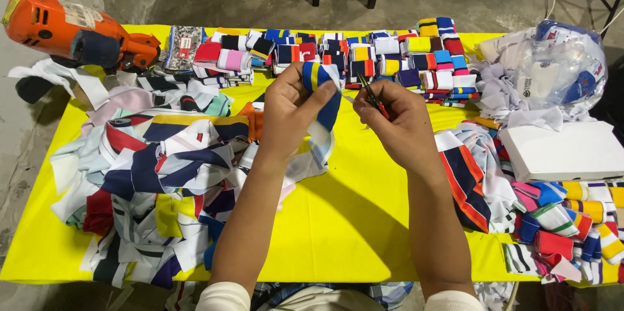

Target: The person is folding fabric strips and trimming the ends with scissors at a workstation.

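Both hands work mid-table: the left hand (286,111) pinches a blue, yellow and white striped knit band (323,90), and the right hand (396,124) grips small red-handled snips (375,100) just beside it. Trimming looks underway; the blades need careful alignment at the band's edge.

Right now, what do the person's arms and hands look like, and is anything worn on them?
Both forearms are bare from the wrist almost to the elbow. Pale, cream-white sleeves are pushed up and show only at the bottom edge of the view. The left hand and right hand wear no gloves. No ring, watch or bracelet is visible.
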